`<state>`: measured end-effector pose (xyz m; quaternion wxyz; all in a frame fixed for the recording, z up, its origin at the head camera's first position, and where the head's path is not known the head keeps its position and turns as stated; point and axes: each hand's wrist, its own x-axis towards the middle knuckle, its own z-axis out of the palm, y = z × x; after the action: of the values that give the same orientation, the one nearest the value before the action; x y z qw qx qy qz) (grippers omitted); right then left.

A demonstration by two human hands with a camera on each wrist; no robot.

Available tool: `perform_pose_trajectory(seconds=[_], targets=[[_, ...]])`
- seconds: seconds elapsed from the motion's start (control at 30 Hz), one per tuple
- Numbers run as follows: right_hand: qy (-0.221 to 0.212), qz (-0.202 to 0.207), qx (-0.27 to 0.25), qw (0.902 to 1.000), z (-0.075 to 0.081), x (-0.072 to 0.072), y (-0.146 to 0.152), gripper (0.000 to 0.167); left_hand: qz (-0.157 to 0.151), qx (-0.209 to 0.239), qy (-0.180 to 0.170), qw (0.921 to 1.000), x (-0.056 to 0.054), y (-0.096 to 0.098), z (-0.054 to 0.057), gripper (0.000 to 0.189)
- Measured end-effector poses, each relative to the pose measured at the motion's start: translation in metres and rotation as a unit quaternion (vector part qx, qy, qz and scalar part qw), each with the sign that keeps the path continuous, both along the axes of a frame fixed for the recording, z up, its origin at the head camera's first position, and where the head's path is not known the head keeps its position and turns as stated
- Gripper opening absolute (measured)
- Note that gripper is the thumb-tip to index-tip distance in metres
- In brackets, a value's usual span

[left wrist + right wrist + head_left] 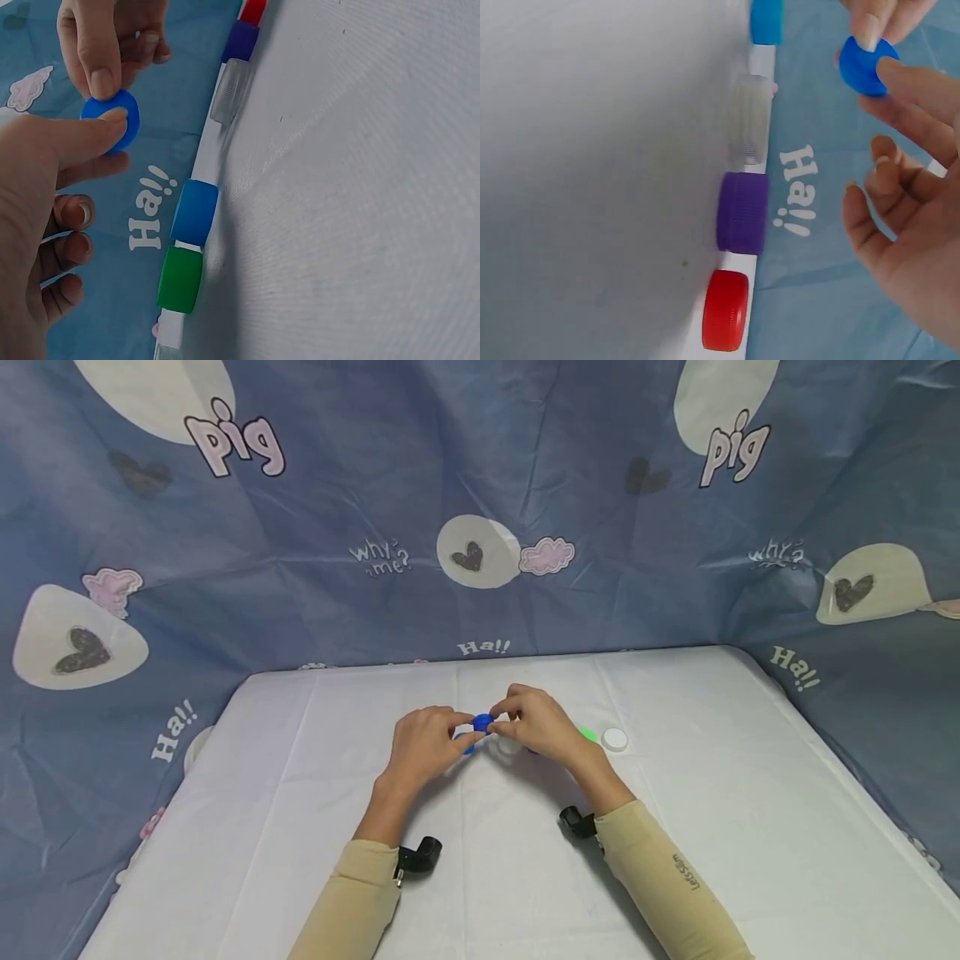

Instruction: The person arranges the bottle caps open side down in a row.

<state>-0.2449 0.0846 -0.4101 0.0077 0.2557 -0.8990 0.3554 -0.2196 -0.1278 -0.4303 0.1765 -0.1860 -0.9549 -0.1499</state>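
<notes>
A dark blue bottle cap is held up over the white table between my two hands. My left hand pinches one side of it with thumb and forefinger, its other fingers loosely bent in the left wrist view. Across from it, my right hand pinches the other side the same way. Below the hands, caps stand in a row: a lighter blue cap, a green cap, a clear cap, a purple cap and a red cap. In the head view, the hands hide part of this row.
Right of my right hand lie a bright green cap, partly covered, and a white cap. The white tablecloth spreads toward me. A blue printed curtain hangs behind the table and along its sides.
</notes>
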Motion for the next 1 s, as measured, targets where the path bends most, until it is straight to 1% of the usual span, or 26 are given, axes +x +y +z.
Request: perform_pose_trajectory(seconds=[0.1,0.17,0.33,0.47,0.6,0.7,0.87,1.0], targets=[[-0.042,0.012,-0.043,0.9981,0.002,-0.001,0.005,0.017,-0.006,0.0,0.009,0.9999,0.001,0.0,-0.001,0.033],[-0.066,0.012,-0.058,0.9961,0.002,-0.003,0.008,0.016,-0.015,-0.001,0.021,0.9997,0.001,0.0,-0.001,0.035],[-0.126,0.005,-0.066,0.9898,0.002,-0.007,0.012,0.016,-0.046,-0.002,0.058,0.9973,0.0,0.002,-0.001,0.039],[-0.163,-0.003,-0.079,0.9834,0.001,-0.008,0.013,0.016,-0.062,0.004,0.077,0.9951,0.0,0.003,0.0,0.04],[-0.181,-0.007,-0.085,0.9798,0.0,-0.008,0.013,0.018,-0.071,0.014,0.084,0.9938,0.001,0.004,0.0,0.037],[-0.188,-0.009,-0.084,0.9786,-0.001,-0.009,0.013,0.018,-0.073,0.013,0.082,0.9938,0.001,0.004,-0.001,0.035],[-0.197,-0.008,-0.077,0.9773,-0.002,-0.009,0.013,0.018,-0.07,0.007,0.076,0.9947,0.001,0.004,-0.002,0.034],[-0.191,0.0,-0.06,0.9798,-0.002,-0.008,0.012,0.021,-0.062,0.008,0.069,0.9957,-0.001,0.002,-0.004,0.033]])
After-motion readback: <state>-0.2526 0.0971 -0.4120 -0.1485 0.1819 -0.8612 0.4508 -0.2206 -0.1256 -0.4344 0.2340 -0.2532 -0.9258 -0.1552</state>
